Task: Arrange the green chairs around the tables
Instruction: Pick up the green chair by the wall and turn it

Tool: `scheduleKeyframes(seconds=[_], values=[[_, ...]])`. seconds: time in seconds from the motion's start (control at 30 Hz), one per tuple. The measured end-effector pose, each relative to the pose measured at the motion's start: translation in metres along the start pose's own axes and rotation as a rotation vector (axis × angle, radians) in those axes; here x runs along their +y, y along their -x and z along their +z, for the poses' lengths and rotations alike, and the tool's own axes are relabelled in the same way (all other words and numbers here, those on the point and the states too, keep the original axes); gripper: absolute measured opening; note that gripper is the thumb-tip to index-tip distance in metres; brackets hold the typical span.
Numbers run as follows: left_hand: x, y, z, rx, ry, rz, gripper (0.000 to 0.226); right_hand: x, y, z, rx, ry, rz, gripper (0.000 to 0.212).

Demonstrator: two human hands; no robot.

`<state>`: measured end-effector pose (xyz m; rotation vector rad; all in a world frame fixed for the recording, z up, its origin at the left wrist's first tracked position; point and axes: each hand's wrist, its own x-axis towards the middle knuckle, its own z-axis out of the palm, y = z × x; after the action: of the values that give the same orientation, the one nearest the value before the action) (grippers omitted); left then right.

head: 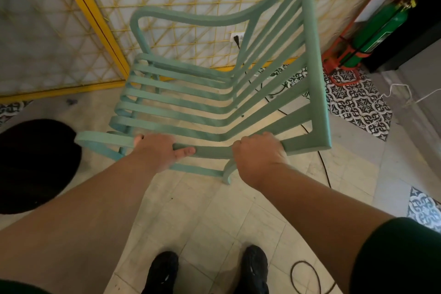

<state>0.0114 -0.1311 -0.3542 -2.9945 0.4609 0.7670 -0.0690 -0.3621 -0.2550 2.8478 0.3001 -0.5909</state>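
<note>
Both grips, left hand and right hand, close around the slatted mint-green metal chair's near armrest. Likely held tilted for carrying clear of the floor.

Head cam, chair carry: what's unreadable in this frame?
- Slatted mint-green metal chair: whether its legs touch the floor, hidden behind the seat slats.
- Left hand and right hand: each grip's fingertips wrap under the near armrest, out of sight.
- Round black tabletop: cut off by the left edge.
- Green gas cylinder: label blurred.
</note>
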Motion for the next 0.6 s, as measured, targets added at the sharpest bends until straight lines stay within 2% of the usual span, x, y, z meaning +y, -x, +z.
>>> scheduleKeyframes(seconds=[0.13,0.6], values=[[0.008,0.005,0.012,0.026,0.061,-0.053,0.097,0.013,0.0,-0.001,-0.002,0.044,-0.037,0.011],[0.038,0.014,0.009,-0.046,0.051,-0.18,0.097,0.038,-0.008,-0.003,-0.029,0.127,-0.108,0.019]])
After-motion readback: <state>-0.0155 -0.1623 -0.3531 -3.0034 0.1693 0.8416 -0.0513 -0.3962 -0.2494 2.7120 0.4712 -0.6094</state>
